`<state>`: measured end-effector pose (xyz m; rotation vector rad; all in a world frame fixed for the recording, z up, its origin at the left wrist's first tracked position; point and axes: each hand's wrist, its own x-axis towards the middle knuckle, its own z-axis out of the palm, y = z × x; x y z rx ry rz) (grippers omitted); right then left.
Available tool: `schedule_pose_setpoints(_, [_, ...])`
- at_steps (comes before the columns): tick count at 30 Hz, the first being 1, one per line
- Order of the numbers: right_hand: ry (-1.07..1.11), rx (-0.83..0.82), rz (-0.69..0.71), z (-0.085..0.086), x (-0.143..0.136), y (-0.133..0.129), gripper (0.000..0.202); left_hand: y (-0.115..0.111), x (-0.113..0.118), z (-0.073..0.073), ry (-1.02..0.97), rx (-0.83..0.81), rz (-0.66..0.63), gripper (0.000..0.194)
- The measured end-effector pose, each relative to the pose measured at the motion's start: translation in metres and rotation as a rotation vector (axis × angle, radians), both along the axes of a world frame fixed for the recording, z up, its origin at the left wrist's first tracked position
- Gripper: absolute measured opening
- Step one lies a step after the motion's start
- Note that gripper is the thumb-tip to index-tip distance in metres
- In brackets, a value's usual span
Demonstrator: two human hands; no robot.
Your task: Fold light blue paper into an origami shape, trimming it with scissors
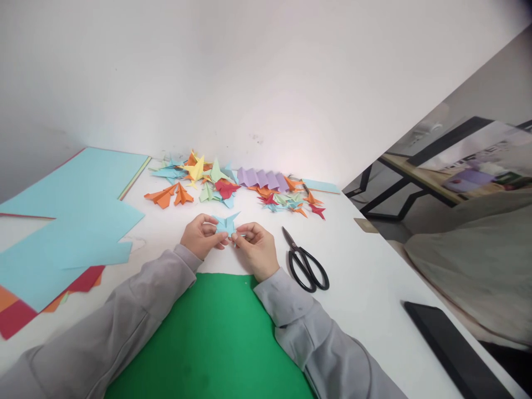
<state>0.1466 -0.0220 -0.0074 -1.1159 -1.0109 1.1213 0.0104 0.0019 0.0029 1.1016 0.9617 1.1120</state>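
A small light-blue folded paper figure (226, 225) with pointed tips is held up between my two hands. My left hand (203, 237) pinches its left side between thumb and fingers. On the lower right edge, my right hand (257, 247) grips it with thumb and forefinger. Both hands are just above the white table, beyond a green sheet (211, 338). To the right of my right hand lies a pair of black-handled scissors (305, 263), blades pointing away from me. Parts of the figure are covered by my fingers.
Folded paper pieces in several colours (199, 169) are heaped along the wall, beside a purple pleated strip (261, 178). Large light-blue sheets (91, 205) over red and orange paper (19, 318) lie left. A black flat device (453, 349) rests near the right edge.
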Motion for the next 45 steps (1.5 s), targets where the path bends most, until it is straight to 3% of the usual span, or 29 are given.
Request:
schedule_pose_setpoints(16, [0.026, 0.016, 0.038, -0.0013, 0.003, 0.0008, 0.026, 0.0035, -0.0062, 0.002, -0.115, -0.117, -0.126, 0.047])
schedule_pose_setpoints(24, [-0.006, 0.04, 0.05, -0.0019, 0.0009, 0.0001, 0.027, -0.0002, -0.0012, 0.0011, -0.025, -0.057, -0.049, 0.052])
schedule_pose_setpoints(33, [-0.069, 0.074, 0.067, 0.0048, -0.0002, -0.0036, 0.032, 0.0041, -0.0057, 0.0018, 0.028, -0.081, -0.117, 0.055])
schedule_pose_setpoints(45, [0.065, 0.041, 0.065, 0.0013, 0.0, -0.0025, 0.035, 0.0027, -0.0086, 0.0056, -0.11, -0.177, -0.2, 0.058])
